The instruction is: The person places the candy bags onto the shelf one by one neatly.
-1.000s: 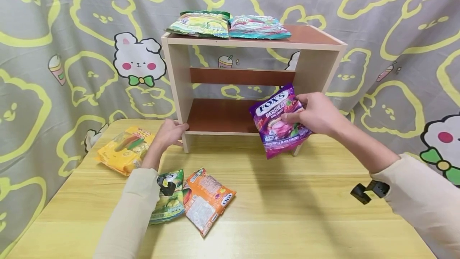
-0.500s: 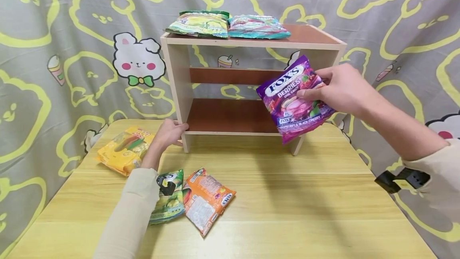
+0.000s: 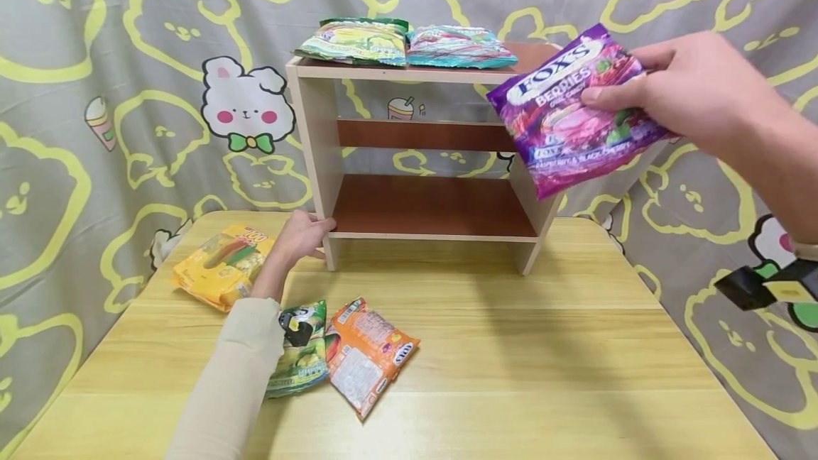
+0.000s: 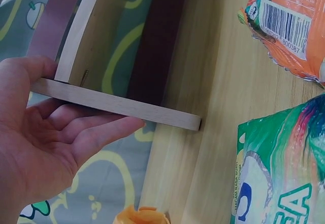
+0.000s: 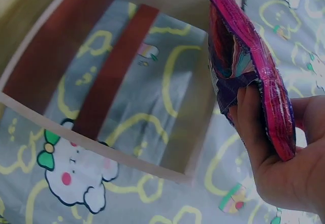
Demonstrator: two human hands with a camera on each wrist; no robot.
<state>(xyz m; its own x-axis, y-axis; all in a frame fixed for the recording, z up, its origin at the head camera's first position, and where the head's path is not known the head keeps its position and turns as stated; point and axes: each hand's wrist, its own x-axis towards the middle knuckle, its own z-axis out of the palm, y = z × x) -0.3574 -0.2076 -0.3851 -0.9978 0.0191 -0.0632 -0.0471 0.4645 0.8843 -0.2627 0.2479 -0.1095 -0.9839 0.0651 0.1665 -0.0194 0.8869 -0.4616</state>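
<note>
My right hand (image 3: 709, 91) pinches a purple Fox's Berries candy bag (image 3: 569, 126) by its right side, thumb on the printed front and fingers behind. The bag is tilted and held up in front of the shelf unit's top right corner, which it hides. In the right wrist view the bag (image 5: 271, 87) shows edge-on between thumb and fingers. My left hand (image 3: 300, 236) grips the left side panel (image 3: 314, 155) of the small wooden shelf unit, near the lower shelf (image 3: 434, 208). The left wrist view has the thumb on the panel's inner side, fingers (image 4: 109, 135) along its outer side.
A green candy bag (image 3: 358, 41) and a teal one (image 3: 459, 48) lie on the unit's top. On the wooden table (image 3: 511, 346) are a yellow bag (image 3: 220, 268), a green bag (image 3: 307, 360) partly under my left sleeve, and an orange bag (image 3: 371, 357). A patterned curtain (image 3: 51, 126) hangs behind.
My right hand has lifted the purple candy bag up and to the right, from in front of the lower shelf to the height of the top board. My left hand stays on the side panel.
</note>
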